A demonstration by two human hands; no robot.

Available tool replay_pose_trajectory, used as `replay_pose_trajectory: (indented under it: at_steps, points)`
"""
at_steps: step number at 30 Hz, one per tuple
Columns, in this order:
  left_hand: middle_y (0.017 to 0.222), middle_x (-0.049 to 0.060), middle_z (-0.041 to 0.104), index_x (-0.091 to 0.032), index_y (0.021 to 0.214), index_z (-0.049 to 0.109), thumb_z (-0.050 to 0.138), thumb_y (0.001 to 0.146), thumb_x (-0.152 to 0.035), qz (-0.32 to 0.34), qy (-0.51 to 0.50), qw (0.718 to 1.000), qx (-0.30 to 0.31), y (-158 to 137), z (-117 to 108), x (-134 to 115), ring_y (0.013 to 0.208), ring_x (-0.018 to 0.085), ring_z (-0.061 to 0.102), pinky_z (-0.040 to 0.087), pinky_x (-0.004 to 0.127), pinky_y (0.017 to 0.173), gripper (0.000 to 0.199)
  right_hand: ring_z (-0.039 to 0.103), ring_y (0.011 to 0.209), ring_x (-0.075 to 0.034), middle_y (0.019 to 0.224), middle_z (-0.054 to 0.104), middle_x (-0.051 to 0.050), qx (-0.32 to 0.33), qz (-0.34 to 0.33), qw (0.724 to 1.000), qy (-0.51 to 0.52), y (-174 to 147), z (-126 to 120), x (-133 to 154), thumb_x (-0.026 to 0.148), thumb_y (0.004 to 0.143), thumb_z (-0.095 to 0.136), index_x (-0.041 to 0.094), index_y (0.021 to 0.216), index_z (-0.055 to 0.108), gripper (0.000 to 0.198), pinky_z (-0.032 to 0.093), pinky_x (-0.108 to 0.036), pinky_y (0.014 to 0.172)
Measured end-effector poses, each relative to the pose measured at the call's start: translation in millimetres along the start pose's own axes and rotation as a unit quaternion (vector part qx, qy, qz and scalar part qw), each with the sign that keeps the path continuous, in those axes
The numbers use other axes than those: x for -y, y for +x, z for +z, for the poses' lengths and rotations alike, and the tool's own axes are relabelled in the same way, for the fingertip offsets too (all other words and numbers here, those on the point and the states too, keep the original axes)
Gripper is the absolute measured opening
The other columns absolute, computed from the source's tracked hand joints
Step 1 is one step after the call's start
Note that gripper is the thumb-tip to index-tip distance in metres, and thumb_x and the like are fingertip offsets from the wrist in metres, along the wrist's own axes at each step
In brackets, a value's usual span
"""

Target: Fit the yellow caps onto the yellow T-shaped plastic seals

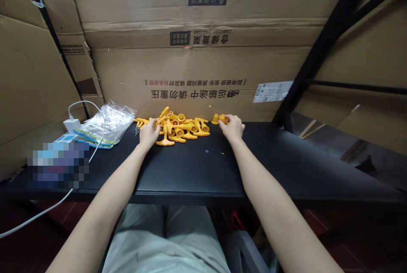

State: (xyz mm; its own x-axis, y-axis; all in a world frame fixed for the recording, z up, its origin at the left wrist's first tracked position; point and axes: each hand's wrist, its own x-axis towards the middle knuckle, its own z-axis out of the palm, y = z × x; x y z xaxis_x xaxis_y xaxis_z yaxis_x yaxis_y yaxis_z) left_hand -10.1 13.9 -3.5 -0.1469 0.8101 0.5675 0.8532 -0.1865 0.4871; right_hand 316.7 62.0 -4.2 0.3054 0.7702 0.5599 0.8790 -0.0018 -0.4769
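Observation:
A pile of yellow plastic T-handled corkscrew pieces [186, 129] lies at the back of the black table, some with round cup-like ends. At the pile's left side my left hand [149, 135] is closed in a pinch on a yellow corkscrew [163, 118], whose thin metal spiral points right. Another metal spiral [137, 131] shows just left of that hand. To the right of the pile, my right hand [233, 129] has its fingers closed on a small yellow cup-shaped piece [223, 118], partly hidden by them. A similar yellow cup [215, 119] stands beside it.
Cardboard [203, 65] walls off the table's back. Clear plastic bags [111, 122], a white charger [71, 125] with its cable, and a blurred-out box-like item [59, 165] are at left. Black metal posts [318, 48] rise at right. Small specks lie on the tabletop [190, 171].

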Motion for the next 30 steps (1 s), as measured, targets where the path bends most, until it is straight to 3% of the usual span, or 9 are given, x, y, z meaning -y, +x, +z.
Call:
replay_pose_trajectory:
  at_steps: [6,9,13,15,20,30]
  points:
    - [0.070,0.002,0.063,-0.022,0.106,0.062,0.051,0.084,-0.028,0.009,-0.007,1.000,0.003,0,1,1,0.068,0.018,0.061,0.039,0.025,0.061,0.025,0.058,0.104,-0.027,0.104,0.067,-0.009,0.040,0.212,0.976,0.013,4,8,-36,0.028,0.077,0.060,0.021,0.107,0.058,0.030,0.038,-0.044,0.092]
    - [0.069,0.002,0.063,-0.021,0.106,0.061,0.049,0.084,-0.026,0.009,-0.005,1.000,0.002,0,0,0,0.068,0.018,0.061,0.039,0.026,0.061,0.025,0.059,0.105,-0.027,0.106,0.066,-0.011,0.037,0.258,0.965,0.007,3,10,-37,0.025,0.075,0.063,0.020,0.111,0.055,0.037,0.039,-0.044,0.094]
    - [0.064,0.000,0.060,-0.021,0.106,0.061,0.046,0.083,-0.021,0.011,-0.010,1.000,-0.004,-1,-2,-1,0.065,0.017,0.059,0.039,0.026,0.061,0.028,0.053,0.112,-0.030,0.114,0.061,-0.013,0.060,0.218,0.974,-0.012,2,13,-33,0.028,0.079,0.057,0.020,0.094,0.063,0.018,0.038,-0.049,0.095]
    - [0.062,-0.001,0.059,-0.021,0.106,0.061,0.045,0.082,-0.018,0.011,-0.011,1.000,-0.009,-1,-2,-1,0.064,0.016,0.059,0.040,0.025,0.061,0.029,0.049,0.117,-0.033,0.119,0.057,-0.014,0.072,0.187,0.979,-0.026,0,16,-32,0.030,0.081,0.055,0.021,0.094,0.067,0.019,0.036,-0.054,0.096]
    - [0.064,0.000,0.059,-0.021,0.105,0.062,0.045,0.081,-0.017,0.005,-0.019,1.000,-0.016,-1,-3,-1,0.066,0.016,0.059,0.041,0.025,0.062,0.029,0.043,0.124,-0.036,0.128,0.052,-0.014,0.116,0.173,0.976,-0.070,-1,22,-35,0.031,0.083,0.054,0.025,0.112,0.067,0.032,0.027,-0.063,0.102]
    - [0.059,-0.002,0.056,-0.021,0.101,0.062,0.045,0.079,-0.016,-0.010,-0.067,0.997,-0.032,0,0,-1,0.062,0.015,0.057,0.041,0.025,0.063,0.028,0.029,0.137,-0.035,0.151,0.034,-0.012,0.182,0.176,0.960,-0.116,18,31,-50,0.037,0.092,0.035,0.023,0.140,0.046,0.050,0.017,-0.066,0.106]
